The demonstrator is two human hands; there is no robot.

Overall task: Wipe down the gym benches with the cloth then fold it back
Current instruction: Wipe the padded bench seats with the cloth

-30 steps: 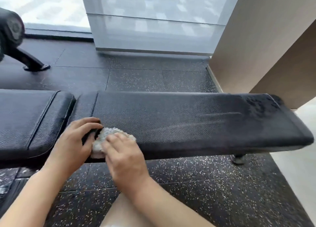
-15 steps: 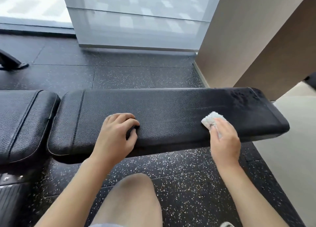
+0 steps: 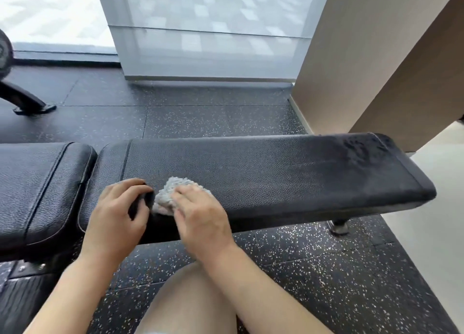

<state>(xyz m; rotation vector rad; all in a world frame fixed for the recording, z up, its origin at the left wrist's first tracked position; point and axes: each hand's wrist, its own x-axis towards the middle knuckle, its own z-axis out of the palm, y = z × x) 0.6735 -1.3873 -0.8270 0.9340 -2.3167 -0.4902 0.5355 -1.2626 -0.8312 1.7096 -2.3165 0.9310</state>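
Observation:
A long black padded bench (image 3: pixel 276 178) runs across the view, with wipe streaks near its right end. A bunched grey cloth (image 3: pixel 167 195) lies on the pad's left part near the front edge. My right hand (image 3: pixel 200 215) lies on top of the cloth with its fingers bent over it, pressing it onto the pad. My left hand (image 3: pixel 118 213) is just left of the cloth, fingers curled on the pad's top and thumb on its front side, gripping the edge.
A second black pad (image 3: pixel 37 188) adjoins the bench on the left. My bare knee (image 3: pixel 190 301) is below the hands. A bench foot (image 3: pixel 339 227) stands on the speckled rubber floor. A beige wall (image 3: pixel 351 69) rises at the right, and a black machine leg (image 3: pixel 27 102) stands far left.
My right hand has slid the cloth from the bench's right part back left, until it is beside my left hand. The left hand keeps its grip on the front edge.

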